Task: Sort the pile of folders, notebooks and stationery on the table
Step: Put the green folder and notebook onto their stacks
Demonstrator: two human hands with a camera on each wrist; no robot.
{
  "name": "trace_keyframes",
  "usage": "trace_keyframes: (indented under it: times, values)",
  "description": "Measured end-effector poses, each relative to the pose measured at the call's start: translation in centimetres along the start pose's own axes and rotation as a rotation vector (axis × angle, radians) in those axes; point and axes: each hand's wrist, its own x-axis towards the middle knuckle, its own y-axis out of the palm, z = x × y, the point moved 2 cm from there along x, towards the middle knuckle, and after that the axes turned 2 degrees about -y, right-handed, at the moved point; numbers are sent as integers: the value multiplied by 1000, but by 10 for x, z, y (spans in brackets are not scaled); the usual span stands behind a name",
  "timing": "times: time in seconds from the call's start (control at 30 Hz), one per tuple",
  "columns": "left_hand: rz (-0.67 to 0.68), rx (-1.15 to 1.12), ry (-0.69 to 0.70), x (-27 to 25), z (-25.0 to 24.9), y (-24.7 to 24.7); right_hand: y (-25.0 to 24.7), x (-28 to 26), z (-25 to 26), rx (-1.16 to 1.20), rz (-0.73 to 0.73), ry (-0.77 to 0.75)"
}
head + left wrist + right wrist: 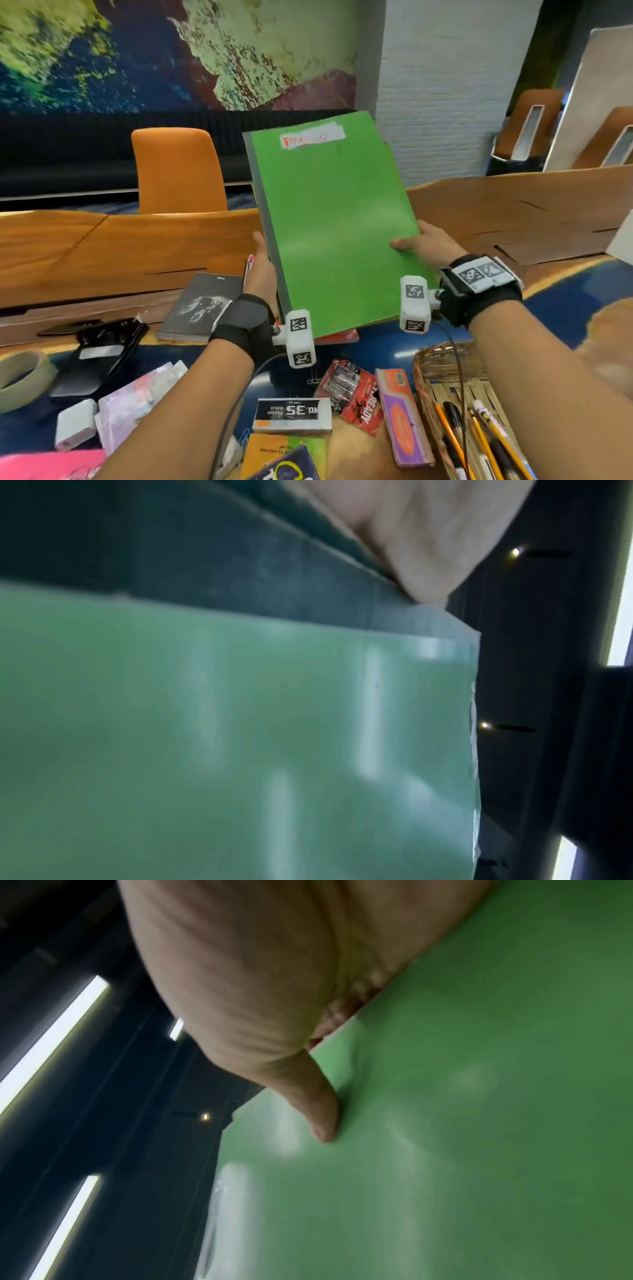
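Note:
A large green folder [329,219] with a white label near its top is held up tilted above the table, on top of a stack whose grey and red edges show beneath it. My left hand [262,263] grips the stack's left edge. My right hand [419,241] holds the right edge, thumb pressed on the green cover. In the right wrist view the thumb [318,1112] lies flat on the green folder [462,1123]. The left wrist view shows the green folder [240,737] up close and part of my left hand [421,539].
On the table lie a dark book [198,308], a black hole punch [106,346], a tape roll [20,377], a staples box [291,413], a battery pack [352,394], a pink-orange box [404,418] and a wicker basket [428,370] holding pencils. An orange chair [178,168] stands behind.

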Motion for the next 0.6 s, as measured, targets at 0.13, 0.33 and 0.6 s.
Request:
trace_keyframes:
  times: [0.13,0.33,0.6]
  values:
    - [55,147,358,0,-20,30,-20,4,7,78,-101,-140]
    - [254,127,492,22,-10,84,-74,19,-9,105,-167,-241]
    - [321,298,369,53,79,112,-112,21,-94,93,-179,-77]
